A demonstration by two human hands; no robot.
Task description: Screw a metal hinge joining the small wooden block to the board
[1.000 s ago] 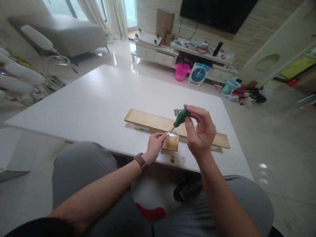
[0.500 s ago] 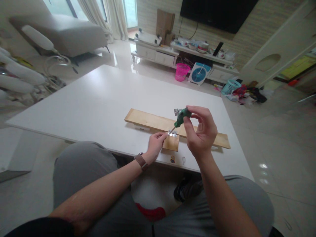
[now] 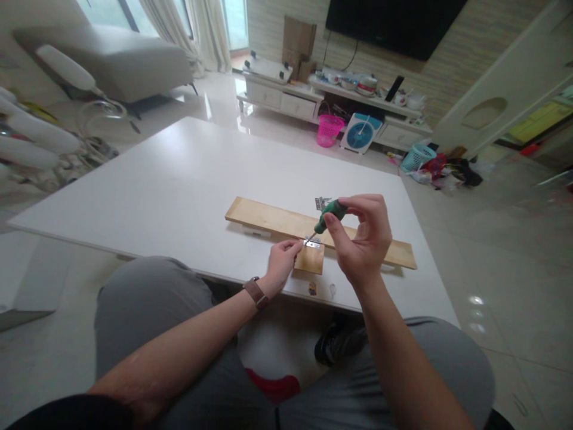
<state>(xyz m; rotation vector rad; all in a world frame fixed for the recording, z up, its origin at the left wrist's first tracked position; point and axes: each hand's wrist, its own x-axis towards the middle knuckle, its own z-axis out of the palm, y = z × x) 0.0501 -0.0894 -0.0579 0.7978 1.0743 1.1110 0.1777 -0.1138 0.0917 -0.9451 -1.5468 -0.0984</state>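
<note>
A long wooden plank [image 3: 268, 217] lies across the white table [image 3: 179, 185], with a small wooden block [image 3: 310, 261] butted against its near edge. A metal hinge [image 3: 312, 242] bridges the two. My right hand [image 3: 360, 239] is closed round the green handle of a screwdriver [image 3: 328, 215], whose tip rests on the hinge. My left hand [image 3: 282, 263] pinches the block's left corner beside the hinge, fingers closed. A second hinge [image 3: 321, 202] lies behind the plank.
Two tiny objects [image 3: 313, 289] sit at the table's near edge. My grey-trousered knees are under the table. Beyond it are a pink basket [image 3: 330, 129], a blue fan [image 3: 359, 133], a TV cabinet [image 3: 286, 101] and a grey sofa [image 3: 134, 63].
My right hand's fingers have shifted round the screwdriver handle, which has dropped slightly and tilted lower. My left hand and the wood pieces have stayed put.
</note>
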